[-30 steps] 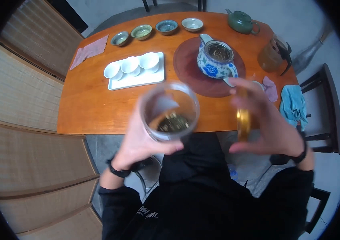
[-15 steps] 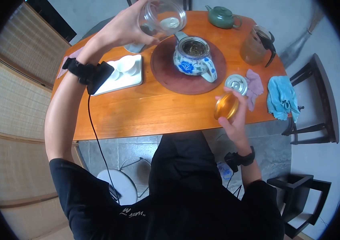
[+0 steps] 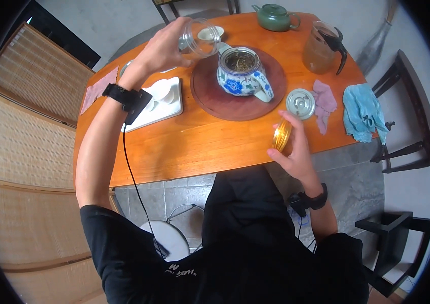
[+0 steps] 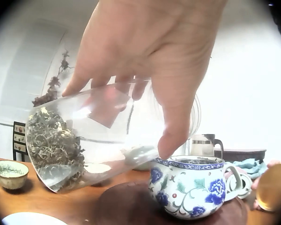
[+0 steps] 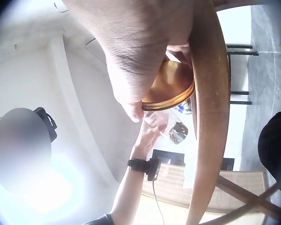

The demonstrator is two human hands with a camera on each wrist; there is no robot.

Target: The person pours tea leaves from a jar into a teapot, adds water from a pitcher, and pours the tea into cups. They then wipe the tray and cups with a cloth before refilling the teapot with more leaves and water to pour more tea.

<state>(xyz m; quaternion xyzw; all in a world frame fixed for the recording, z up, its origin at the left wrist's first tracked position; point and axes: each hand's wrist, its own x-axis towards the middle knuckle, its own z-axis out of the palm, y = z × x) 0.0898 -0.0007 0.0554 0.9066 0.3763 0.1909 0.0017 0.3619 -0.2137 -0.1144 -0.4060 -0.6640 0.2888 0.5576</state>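
My left hand (image 3: 167, 48) grips a clear jar (image 3: 202, 38), which the left wrist view shows tilted on its side, its mouth toward the teapot. Dried leaves (image 4: 54, 143) lie at the jar's bottom end. The blue-and-white teapot (image 4: 192, 190) stands lidless on a round dark mat (image 3: 207, 101), with leaves visible inside it in the head view. My right hand (image 3: 298, 154) holds a gold lid (image 3: 282, 135) by its rim over the table's front edge. Beyond that lid lies the teapot's apparent lid (image 3: 300, 104).
A white tray (image 3: 174, 110) with white cups is left of the mat, partly behind my left arm. Green teapot (image 3: 275, 18) and glass pitcher (image 3: 319, 53) stand at the back right. Pink cloth (image 3: 325, 104) and blue cloth (image 3: 361, 114) lie right. Several bowls are partly hidden.
From in front of me, my left hand has carried the jar up beside the teapot and tipped it. My right hand has moved slightly left, still holding the gold lid.
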